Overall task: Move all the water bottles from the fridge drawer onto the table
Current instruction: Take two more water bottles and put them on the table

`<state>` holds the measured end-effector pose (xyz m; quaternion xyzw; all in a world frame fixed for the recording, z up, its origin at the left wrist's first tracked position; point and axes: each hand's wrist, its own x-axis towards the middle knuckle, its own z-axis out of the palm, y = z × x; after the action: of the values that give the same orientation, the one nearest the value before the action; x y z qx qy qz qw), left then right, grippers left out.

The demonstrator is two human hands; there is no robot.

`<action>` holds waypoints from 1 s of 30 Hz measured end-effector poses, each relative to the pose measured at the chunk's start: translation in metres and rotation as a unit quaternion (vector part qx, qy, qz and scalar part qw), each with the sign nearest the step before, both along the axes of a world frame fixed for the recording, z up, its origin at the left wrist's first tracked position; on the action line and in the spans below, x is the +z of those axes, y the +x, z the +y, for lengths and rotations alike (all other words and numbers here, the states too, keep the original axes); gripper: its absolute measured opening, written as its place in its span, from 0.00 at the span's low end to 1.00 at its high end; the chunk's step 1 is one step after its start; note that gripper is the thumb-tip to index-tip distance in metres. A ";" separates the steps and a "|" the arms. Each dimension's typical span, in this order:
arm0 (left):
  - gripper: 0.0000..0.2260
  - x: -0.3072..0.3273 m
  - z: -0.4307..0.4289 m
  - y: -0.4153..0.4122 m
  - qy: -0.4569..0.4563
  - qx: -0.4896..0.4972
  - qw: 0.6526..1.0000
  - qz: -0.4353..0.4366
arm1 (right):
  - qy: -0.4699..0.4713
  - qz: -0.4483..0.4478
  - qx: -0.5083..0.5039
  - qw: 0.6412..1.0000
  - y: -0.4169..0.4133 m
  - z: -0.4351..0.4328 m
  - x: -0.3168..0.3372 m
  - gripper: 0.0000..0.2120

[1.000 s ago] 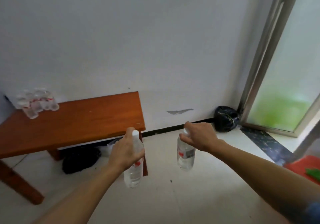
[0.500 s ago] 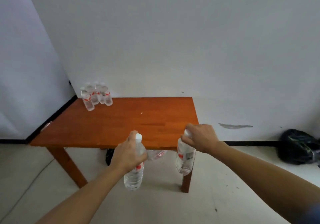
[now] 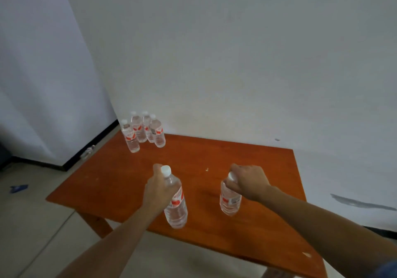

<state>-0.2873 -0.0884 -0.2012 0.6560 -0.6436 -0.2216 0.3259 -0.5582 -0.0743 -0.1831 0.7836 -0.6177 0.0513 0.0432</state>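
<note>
My left hand (image 3: 158, 188) grips a clear water bottle (image 3: 176, 204) with a white cap and red label, held by its neck and shoulder over the orange-brown wooden table (image 3: 120, 178). In my right hand (image 3: 249, 181) hangs a second water bottle (image 3: 229, 200), gripped around its cap from above. Both bottles hang upright above the table's near half; I cannot tell whether either touches the top. A cluster of several more water bottles (image 3: 142, 131) stands at the table's far left corner, against the wall.
White walls meet in a corner behind the table's left end. A small blue object (image 3: 19, 188) lies on the pale floor at left. A small clear item (image 3: 88, 151) lies on the floor by the wall, beside the table's left edge.
The view has closed in on the table and swung left. Both hands with their bottles, earlier in front of the table's near edge, are now over the tabletop.
</note>
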 end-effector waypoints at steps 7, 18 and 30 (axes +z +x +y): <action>0.18 -0.023 -0.133 0.037 -0.030 -0.003 0.995 -0.100 | 0.014 0.021 -0.004 1.000 0.039 -0.120 -0.015 0.20; 0.19 -0.055 -0.328 0.122 -0.045 -0.159 0.920 -0.357 | 0.043 -0.001 -0.087 0.995 0.126 -0.293 -0.039 0.22; 0.21 -0.074 -0.452 0.174 -0.069 -0.198 0.894 -0.397 | 0.046 -0.013 -0.113 0.992 0.205 -0.450 -0.056 0.20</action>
<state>-0.1136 -0.5401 -0.2748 0.5244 -0.8496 0.0422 0.0369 -0.3529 -0.5239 -0.2395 0.7089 -0.7048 0.0274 0.0045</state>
